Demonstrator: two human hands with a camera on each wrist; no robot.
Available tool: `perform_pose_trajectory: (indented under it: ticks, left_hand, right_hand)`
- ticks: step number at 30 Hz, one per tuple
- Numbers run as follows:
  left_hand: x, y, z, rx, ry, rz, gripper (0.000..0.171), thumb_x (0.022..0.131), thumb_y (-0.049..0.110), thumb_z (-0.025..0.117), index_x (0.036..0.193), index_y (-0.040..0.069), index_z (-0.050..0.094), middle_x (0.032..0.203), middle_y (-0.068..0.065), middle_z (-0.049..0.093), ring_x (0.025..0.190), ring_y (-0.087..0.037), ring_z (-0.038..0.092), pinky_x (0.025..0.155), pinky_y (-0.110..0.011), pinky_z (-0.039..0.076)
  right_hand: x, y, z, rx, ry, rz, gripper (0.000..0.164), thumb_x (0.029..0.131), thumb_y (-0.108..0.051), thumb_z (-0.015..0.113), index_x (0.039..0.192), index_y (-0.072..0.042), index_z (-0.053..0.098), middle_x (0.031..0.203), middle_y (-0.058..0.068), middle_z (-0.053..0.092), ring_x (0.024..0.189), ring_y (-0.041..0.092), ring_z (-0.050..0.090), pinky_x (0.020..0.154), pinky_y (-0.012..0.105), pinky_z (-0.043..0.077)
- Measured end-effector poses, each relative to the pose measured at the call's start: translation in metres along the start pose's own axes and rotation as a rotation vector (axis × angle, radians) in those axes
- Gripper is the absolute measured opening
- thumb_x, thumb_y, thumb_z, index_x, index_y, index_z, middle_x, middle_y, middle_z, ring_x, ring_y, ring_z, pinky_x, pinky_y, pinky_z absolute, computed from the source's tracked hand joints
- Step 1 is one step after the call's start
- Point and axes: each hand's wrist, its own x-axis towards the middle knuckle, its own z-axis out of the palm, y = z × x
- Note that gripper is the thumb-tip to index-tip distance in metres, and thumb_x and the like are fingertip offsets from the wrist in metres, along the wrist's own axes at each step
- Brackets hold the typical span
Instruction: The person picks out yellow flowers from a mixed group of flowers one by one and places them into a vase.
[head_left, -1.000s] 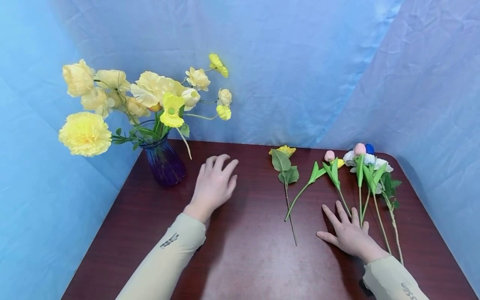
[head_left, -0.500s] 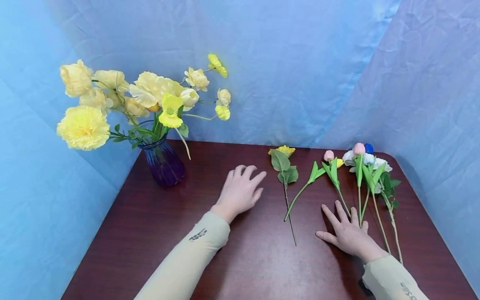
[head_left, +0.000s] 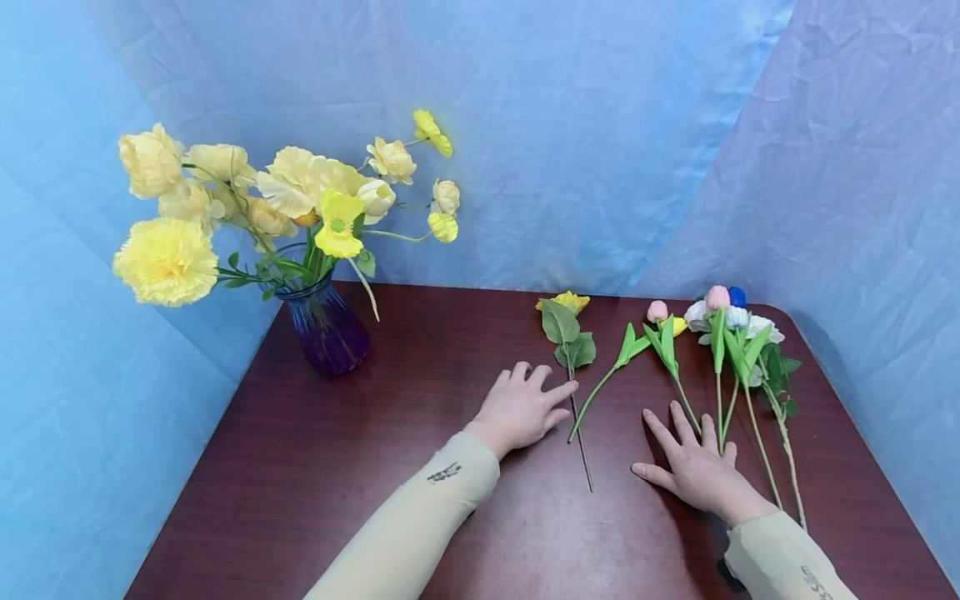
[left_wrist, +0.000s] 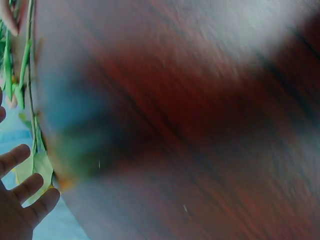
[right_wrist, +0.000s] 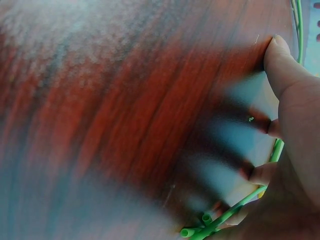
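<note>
My left hand (head_left: 521, 408) is over the table, its fingers spread and slightly bent, with the index fingertip right at the thin stem of a yellow flower (head_left: 573, 302) that has broad green leaves. In the left wrist view its fingers (left_wrist: 42, 202) overlap a leaf, and nothing is in its grasp. My right hand (head_left: 697, 471) lies palm down with fingers spread over the lower stems of tulips. A yellow tulip (head_left: 678, 326) lies with its curved stem crossing the yellow flower's. Beside it is a pink tulip (head_left: 657, 311). Green stem ends (right_wrist: 189, 232) show below the right hand's fingers.
A blue-purple glass vase (head_left: 330, 337) full of yellow and cream flowers stands at the back left. More flowers, including a pink tulip (head_left: 717, 297), a blue bloom (head_left: 737, 297) and white ones (head_left: 765, 329), lie at the right. Blue cloth (head_left: 525, 150) hangs behind the table.
My left hand has moved right and toward the front, away from near the vase to the yellow flower's stem. My right hand has stayed in place.
</note>
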Motion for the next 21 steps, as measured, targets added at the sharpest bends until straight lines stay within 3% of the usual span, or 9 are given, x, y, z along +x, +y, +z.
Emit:
perform_pose_trajectory:
  ticks: [5, 8, 11, 14, 21]
  left_hand:
    - [0.002, 0.01, 0.008, 0.007, -0.126, -0.005, 0.049, 0.099, 0.062, 0.027, 0.146, 0.05, 0.025, 0.144, -0.001, 0.037, 0.122, -0.028, 0.037, 0.09, -0.041, 0.039]
    - [0.001, 0.012, 0.01, -0.005, -0.157, -0.015, 0.049, 0.098, 0.063, 0.026, 0.145, 0.049, 0.03, 0.145, 0.001, 0.035, 0.123, -0.027, 0.035, 0.091, -0.041, 0.038]
    - [-0.001, 0.01, 0.011, -0.031, -0.128, -0.013, 0.046, 0.099, 0.061, 0.031, 0.141, 0.043, 0.042, 0.142, 0.003, 0.04, 0.121, -0.026, 0.037, 0.091, -0.041, 0.039]
    - [-0.005, 0.005, 0.01, -0.031, -0.075, -0.008, 0.036, 0.101, 0.052, 0.039, 0.125, 0.033, 0.058, 0.129, 0.003, 0.048, 0.113, -0.025, 0.043, 0.086, -0.039, 0.042]
    - [-0.015, -0.015, 0.006, 0.014, 0.04, -0.04, 0.016, 0.095, 0.03, 0.06, 0.092, 0.018, 0.071, 0.098, -0.002, 0.059, 0.086, -0.022, 0.054, 0.069, -0.037, 0.053]
  right_hand:
    - [0.0, 0.0, 0.001, 0.0, -0.006, 0.001, 0.092, 0.083, -0.075, 0.049, 0.151, -0.018, 0.025, 0.15, 0.033, 0.017, 0.125, 0.069, 0.011, 0.083, 0.088, 0.016]
    - [0.0, 0.0, 0.001, -0.001, -0.009, 0.001, 0.092, 0.083, -0.076, 0.048, 0.151, -0.019, 0.024, 0.15, 0.033, 0.017, 0.125, 0.07, 0.011, 0.083, 0.088, 0.016]
    - [0.0, 0.0, 0.001, 0.0, -0.011, 0.001, 0.093, 0.082, -0.078, 0.045, 0.151, -0.019, 0.023, 0.151, 0.033, 0.016, 0.124, 0.07, 0.01, 0.083, 0.088, 0.016]
    - [-0.001, 0.0, 0.0, 0.004, -0.011, 0.001, 0.093, 0.082, -0.078, 0.046, 0.152, -0.019, 0.023, 0.151, 0.033, 0.016, 0.124, 0.07, 0.01, 0.083, 0.088, 0.015]
    - [-0.002, -0.001, -0.002, 0.013, -0.009, 0.001, 0.092, 0.083, -0.075, 0.049, 0.151, -0.018, 0.024, 0.151, 0.033, 0.016, 0.125, 0.069, 0.01, 0.083, 0.088, 0.015]
